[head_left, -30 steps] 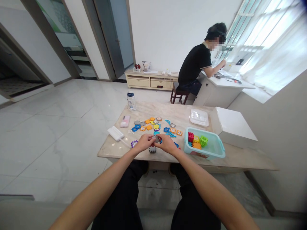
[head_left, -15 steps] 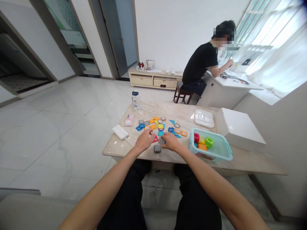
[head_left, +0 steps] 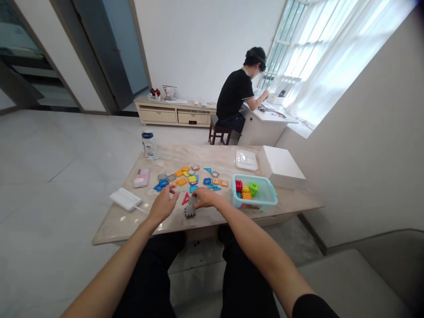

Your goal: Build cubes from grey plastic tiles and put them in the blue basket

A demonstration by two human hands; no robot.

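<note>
Both my hands rest over the near edge of a marble table [head_left: 115,225]. My left hand [head_left: 163,204] hovers with fingers loosely spread, its fingertips at a small white-and-orange tile [head_left: 172,184]. My right hand [head_left: 204,197] is closed on a grey puzzle tile [head_left: 193,200]. A grey cube of joined tiles [head_left: 190,211] sits just below it, and a red piece [head_left: 186,199] lies between my hands. Several loose orange, blue, yellow and grey tiles [head_left: 185,176] are scattered beyond.
A teal bin [head_left: 265,201] holding red, orange and green cubes stands at right, with a clear lid [head_left: 246,160] and white box [head_left: 281,166] behind. A bottle [head_left: 149,145], pink card [head_left: 141,178] and white device [head_left: 126,199] lie left. Another person [head_left: 236,99] sits at a far desk.
My hands, joined on one piece a second ago, have separated. The left has drifted left toward the loose tiles; the right stays near the grey cube. My head has turned, shifting the view.
</note>
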